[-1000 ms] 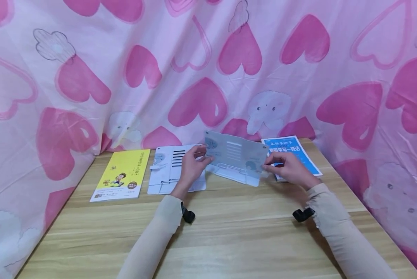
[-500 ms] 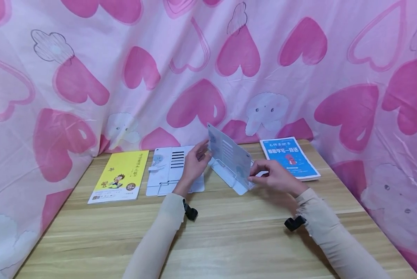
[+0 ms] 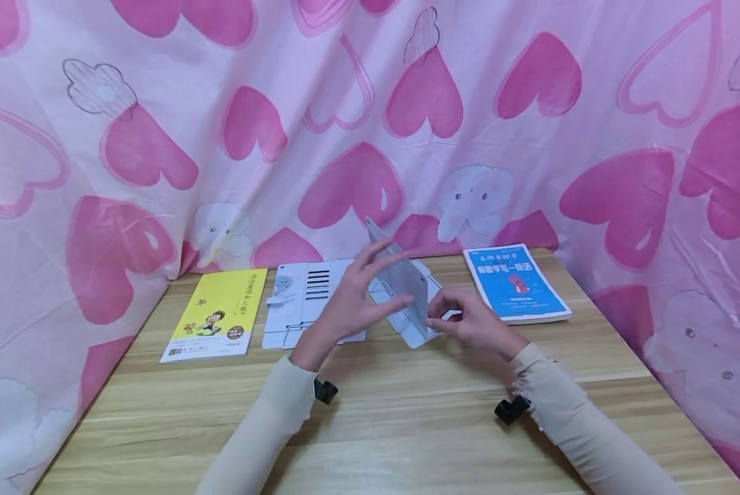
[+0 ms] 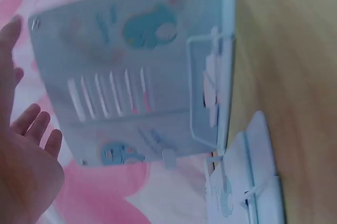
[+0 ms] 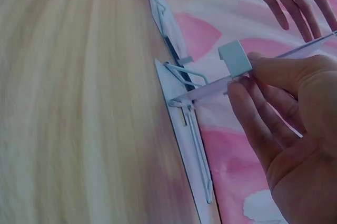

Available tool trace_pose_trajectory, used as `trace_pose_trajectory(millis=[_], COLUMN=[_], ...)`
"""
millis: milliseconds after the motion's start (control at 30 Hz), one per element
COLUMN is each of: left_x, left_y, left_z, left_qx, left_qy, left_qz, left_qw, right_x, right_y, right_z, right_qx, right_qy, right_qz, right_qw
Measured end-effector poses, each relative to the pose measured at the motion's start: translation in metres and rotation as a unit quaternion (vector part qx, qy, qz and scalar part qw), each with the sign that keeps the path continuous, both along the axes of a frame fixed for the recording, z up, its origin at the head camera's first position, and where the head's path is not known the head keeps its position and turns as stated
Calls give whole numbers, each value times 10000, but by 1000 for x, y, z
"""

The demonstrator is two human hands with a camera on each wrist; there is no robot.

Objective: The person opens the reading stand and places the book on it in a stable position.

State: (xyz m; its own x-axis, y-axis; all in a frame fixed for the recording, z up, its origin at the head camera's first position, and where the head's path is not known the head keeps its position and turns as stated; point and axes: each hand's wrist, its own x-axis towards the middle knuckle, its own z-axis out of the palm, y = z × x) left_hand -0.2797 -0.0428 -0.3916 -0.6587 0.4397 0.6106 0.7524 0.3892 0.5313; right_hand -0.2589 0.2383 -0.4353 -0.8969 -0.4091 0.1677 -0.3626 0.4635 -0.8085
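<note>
A pale blue book stand (image 3: 416, 280) with slots stands on the table, its panel raised at an angle and seen nearly edge-on from the head. My right hand (image 3: 469, 320) pinches the near side edge of that panel, beside a small page clip (image 5: 238, 60). My left hand (image 3: 353, 302) hovers at the stand's left with fingers spread; the left wrist view shows a gap between this hand and the panel (image 4: 89, 34). A wire bracket (image 4: 197, 92) runs along the panel's lower edge. Just left lies a second stand (image 3: 291, 313), flat, partly hidden by my left arm.
At the far left of the wooden table (image 3: 401, 426) lies a yellow book (image 3: 221, 302). A blue book (image 3: 518, 285) lies at the right, near the table's edge. Pink heart-patterned fabric (image 3: 351, 103) hangs close behind and along both sides.
The stand has turned so its panel faces more leftward, its right end swinging toward me. My left hand has let go of its edge and spread its fingers. The right hand moved left, still pinching.
</note>
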Motion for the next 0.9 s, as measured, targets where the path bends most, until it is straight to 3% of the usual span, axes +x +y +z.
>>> trace_pose_trajectory(millis=[133, 333, 600, 900], left_x=[11, 11, 6, -4], left_y=[3, 4, -3, -20], left_z=[-1, 0, 2, 3], left_qx=[-445, -325, -253, -177], left_qy=[375, 637, 405, 37], left_qz=[-39, 315, 266, 23], left_qw=[9983, 9969, 9985, 9998], right_x=[-1, -11, -36, -45], right_y=[-6, -8, -2, -5], right_z=[-1, -7, -27, -27], right_qx=[-110, 86, 1599, 1752], right_qy=[62, -45, 298, 153], right_qz=[104, 120, -159, -100], right_qw=[9999, 9999, 9865, 9844])
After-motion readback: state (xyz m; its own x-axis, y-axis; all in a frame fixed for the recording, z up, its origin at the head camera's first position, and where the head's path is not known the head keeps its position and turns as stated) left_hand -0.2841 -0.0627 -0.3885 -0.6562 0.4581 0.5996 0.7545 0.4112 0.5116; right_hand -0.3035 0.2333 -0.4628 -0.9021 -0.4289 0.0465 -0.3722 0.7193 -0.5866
